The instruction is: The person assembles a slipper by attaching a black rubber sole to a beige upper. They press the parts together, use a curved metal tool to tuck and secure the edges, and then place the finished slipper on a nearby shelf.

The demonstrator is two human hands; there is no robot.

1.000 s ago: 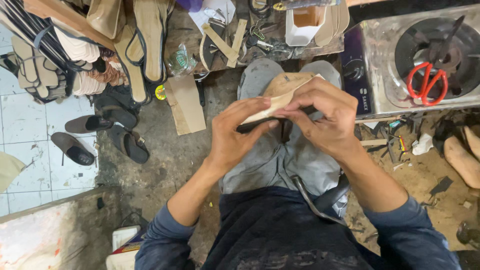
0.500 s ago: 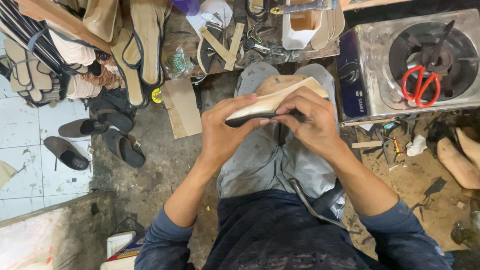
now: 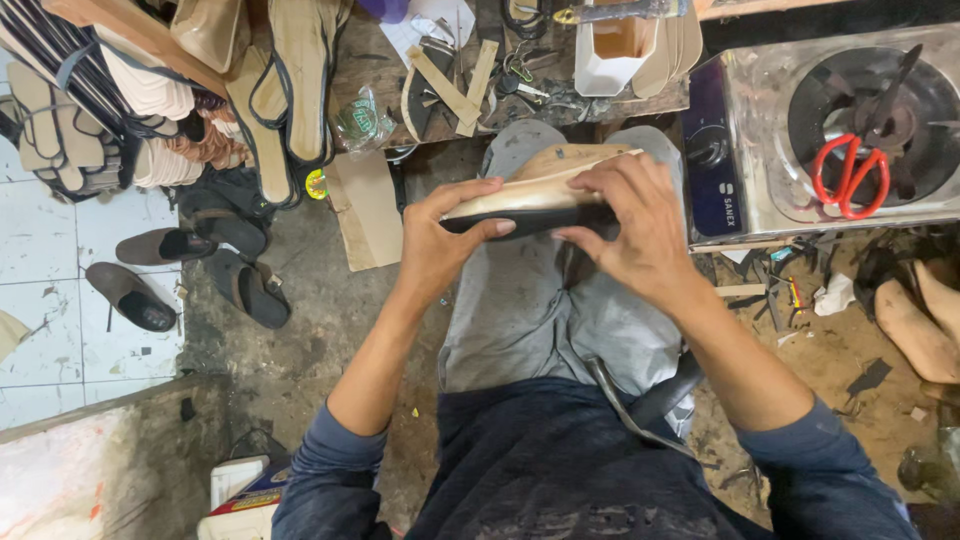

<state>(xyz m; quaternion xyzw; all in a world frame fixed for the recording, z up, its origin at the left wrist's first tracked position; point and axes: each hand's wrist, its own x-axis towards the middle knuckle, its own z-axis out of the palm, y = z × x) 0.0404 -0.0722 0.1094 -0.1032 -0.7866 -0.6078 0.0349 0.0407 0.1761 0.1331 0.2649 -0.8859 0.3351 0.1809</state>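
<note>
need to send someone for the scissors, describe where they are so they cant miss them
Look at the shiny steel single-burner gas stove on the person's right. The red-handled scissors lie on its round black burner grate. They are the only bright red thing there.

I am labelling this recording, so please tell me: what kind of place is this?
Probably a small shoemaking workshop: both hands hold a shoe sole, unfinished soles lie on the bench, and wooden lasts lie on the floor.

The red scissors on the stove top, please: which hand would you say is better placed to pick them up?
Probably the right hand: it is on the side of the red scissors, while the left hand grips the shoe sole's far end.
</note>
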